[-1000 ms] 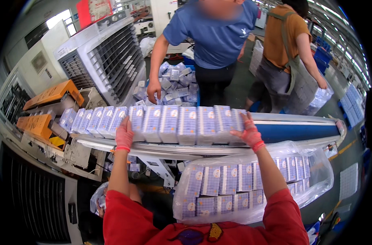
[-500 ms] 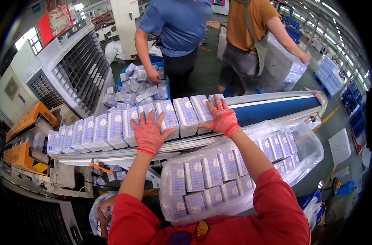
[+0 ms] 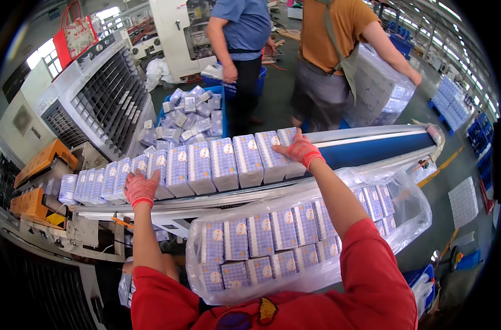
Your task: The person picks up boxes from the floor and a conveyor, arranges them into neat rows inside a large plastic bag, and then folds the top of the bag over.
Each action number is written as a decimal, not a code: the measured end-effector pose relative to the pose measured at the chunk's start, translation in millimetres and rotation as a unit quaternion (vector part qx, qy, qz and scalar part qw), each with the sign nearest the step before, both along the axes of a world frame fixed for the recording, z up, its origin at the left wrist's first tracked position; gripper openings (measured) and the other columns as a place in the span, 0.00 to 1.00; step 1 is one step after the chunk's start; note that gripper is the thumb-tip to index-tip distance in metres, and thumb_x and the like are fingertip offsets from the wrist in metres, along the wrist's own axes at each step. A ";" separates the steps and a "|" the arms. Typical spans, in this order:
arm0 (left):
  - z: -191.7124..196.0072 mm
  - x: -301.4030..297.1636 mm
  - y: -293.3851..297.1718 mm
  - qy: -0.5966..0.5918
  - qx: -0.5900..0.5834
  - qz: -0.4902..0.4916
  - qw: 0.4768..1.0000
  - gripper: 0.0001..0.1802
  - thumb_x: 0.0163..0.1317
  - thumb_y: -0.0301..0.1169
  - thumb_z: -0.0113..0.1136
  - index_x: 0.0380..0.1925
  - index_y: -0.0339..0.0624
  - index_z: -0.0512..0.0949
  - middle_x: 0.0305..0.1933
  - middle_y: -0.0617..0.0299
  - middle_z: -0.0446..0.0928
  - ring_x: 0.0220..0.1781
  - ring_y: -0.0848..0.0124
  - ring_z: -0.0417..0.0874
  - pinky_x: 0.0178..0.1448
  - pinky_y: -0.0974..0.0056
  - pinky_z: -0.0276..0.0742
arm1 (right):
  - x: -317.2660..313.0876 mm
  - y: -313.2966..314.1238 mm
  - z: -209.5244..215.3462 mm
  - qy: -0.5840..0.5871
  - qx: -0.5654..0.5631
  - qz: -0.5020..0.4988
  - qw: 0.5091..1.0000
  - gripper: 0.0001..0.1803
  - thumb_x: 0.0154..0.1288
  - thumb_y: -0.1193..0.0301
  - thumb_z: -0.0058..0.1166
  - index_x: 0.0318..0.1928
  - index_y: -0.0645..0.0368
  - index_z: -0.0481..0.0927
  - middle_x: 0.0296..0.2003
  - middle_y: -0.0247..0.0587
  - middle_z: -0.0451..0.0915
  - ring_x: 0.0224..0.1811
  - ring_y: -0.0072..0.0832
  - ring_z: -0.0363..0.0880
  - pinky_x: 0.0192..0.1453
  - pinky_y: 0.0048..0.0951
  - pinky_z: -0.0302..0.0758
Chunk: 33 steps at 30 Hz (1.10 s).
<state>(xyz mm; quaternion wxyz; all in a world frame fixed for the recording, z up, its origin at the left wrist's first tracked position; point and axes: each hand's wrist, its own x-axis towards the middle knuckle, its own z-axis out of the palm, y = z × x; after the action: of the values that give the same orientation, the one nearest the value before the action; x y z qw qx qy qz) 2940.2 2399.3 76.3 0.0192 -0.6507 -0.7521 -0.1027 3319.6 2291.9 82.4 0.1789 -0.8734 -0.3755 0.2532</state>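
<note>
The row of packs [image 3: 206,162] on the blue conveyor [image 3: 371,151] lies between both hands; left hand [image 3: 141,188] and right hand [image 3: 301,149] press its ends, fingers spread, arms outstretched.

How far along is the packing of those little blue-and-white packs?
Done: the clear plastic bag already holds two layers of packs. In hand: the left hand and right hand bracket a row of packs on the conveyor belt. Left: more packs on the belt's left end and a loose heap beyond.
</note>
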 end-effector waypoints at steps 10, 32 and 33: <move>14.9 49.7 9.1 0.022 -0.206 -0.028 0.978 0.55 0.34 0.61 0.54 0.60 0.48 0.43 0.59 0.41 0.53 0.61 0.52 0.55 0.61 0.59 0.53 | 13.7 7.3 34.8 -0.107 -0.228 0.123 0.960 0.56 0.38 0.36 0.43 0.62 0.56 0.40 0.62 0.47 0.39 0.62 0.48 0.42 0.62 0.38 0.44; 20.4 214.2 -47.5 0.018 -0.155 -0.047 0.987 0.52 0.34 0.56 0.58 0.58 0.41 0.49 0.60 0.44 0.49 0.61 0.51 0.53 0.59 0.52 0.52 | 127.0 -20.2 -8.0 -0.087 -0.131 0.006 0.988 0.57 0.31 0.44 0.60 0.62 0.40 0.41 0.57 0.46 0.55 0.58 0.39 0.58 0.52 0.54 0.60; 18.6 216.2 -44.9 0.011 -0.158 -0.034 0.987 0.53 0.34 0.56 0.58 0.59 0.43 0.49 0.60 0.44 0.49 0.61 0.51 0.52 0.59 0.52 0.53 | 130.1 -22.3 -6.8 -0.086 -0.137 -0.009 0.987 0.58 0.31 0.44 0.60 0.62 0.39 0.40 0.57 0.47 0.54 0.58 0.40 0.58 0.52 0.54 0.60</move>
<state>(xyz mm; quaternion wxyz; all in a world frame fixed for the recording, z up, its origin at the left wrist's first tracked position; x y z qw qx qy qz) 3156.4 2354.4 94.9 -0.0789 -0.6717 -0.7363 0.0235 3449.7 2269.6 75.6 0.0270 -0.9114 -0.3438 0.2247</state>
